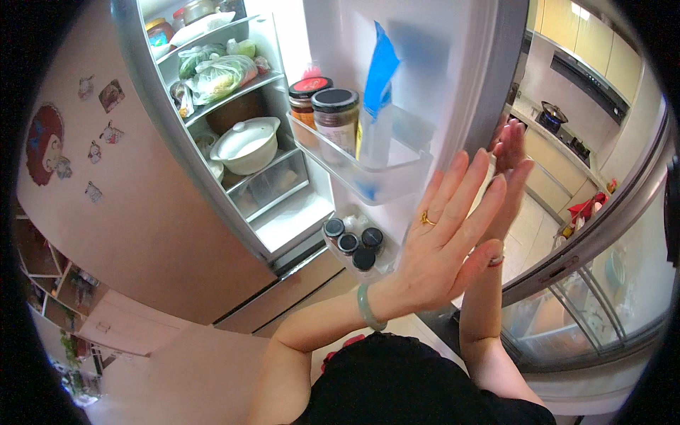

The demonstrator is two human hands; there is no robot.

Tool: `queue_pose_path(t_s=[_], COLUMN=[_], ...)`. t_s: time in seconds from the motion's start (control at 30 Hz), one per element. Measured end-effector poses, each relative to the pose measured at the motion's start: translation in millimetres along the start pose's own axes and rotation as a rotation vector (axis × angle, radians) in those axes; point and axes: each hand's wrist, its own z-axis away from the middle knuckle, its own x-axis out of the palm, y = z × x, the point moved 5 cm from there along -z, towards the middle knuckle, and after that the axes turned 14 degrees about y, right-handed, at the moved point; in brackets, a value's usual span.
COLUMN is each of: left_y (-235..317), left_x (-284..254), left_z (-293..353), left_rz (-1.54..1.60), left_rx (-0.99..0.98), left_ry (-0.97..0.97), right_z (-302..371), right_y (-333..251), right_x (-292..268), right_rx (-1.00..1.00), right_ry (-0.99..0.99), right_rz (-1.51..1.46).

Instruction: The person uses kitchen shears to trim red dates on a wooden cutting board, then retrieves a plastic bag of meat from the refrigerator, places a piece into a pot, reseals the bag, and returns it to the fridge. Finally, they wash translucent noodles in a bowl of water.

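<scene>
Both hands are flat and open, holding nothing. The left hand (443, 237) has its fingers straight and spread a little, with a gold ring on one finger and a pale green bangle at the wrist; its palm lies against, or just short of, the inner edge of the fridge door (453, 64), and which of the two cannot be told. The right hand (511, 170) is mostly hidden behind the left, its fingers pointing up along the same door edge, a thin band at its wrist.

The door stands open. Its upper door bin (397, 177) is clear plastic and holds two jars (335, 120) with dark lids, one red-topped, beside a tall packet with a blue top (379, 92). A lower bin just left of the left hand holds small bottles (353, 242) with black caps.

Inside the fridge, a white lidded pot (246, 145) sits on a middle shelf. The shelf above carries bagged greens (216, 74), and the top shelf carries jars and a dish. Below the pot are clear drawers (273, 185).

Left of the fridge is a pink wall (120, 212) with stickers (46, 145) on it, and lower left an open shelf unit. To the right, past the door, a kitchen shows: pale cupboards, a counter with a pot on a hob (552, 113), a hood above it and a light tiled floor (528, 227). A glass sliding door (602, 297) curves across the lower right.
</scene>
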Motion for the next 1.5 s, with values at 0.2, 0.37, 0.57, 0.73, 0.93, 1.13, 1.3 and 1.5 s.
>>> queue_pose_path(t_s=[0.2, 0.37, 0.57, 0.73, 0.93, 1.13, 1.3, 1.5], left_y=[-6.6, -14.2, -9.5, -0.5, 1.9, -7.3, -20.0, -43.7], left_x=[38.6, 47.0, 29.9, 0.5, -35.2, -80.4, -120.0, -161.9], left_z=[35.4, 48.6, 64.2, 74.7, 91.9, 100.5, 99.2, 100.1], left_rz=[-0.277, -0.365, -0.583, -0.758, -0.977, -1.048, -1.020, -1.035], left_rx=[0.022, -0.036, -0.090, -0.182, -0.290, -0.381, -0.348, -0.370], left_ry=[-0.072, -0.037, 0.062, 0.157, 0.297, 0.426, 0.566, 0.631], right_z=[16.6, 25.1, 58.5, 92.6, 133.7, 176.7, 201.6, 224.0], right_y=[38.9, 34.8, 11.8, 9.9, 13.0, 41.3, 40.1, 53.4], right_x=[-15.4, -21.8, -15.0, -9.7, -8.0, 39.1, 79.5, 118.2], right_rx=[0.230, 0.292, 0.352, 0.454, 0.403, 0.462, 0.377, 0.550], right_ry=[-0.161, -0.100, -0.213, -0.324, -0.419, -0.662, -0.749, -0.798], right_rz=[-0.189, -0.171, -0.266, -0.390, -0.139, -0.078, -0.020, -0.140])
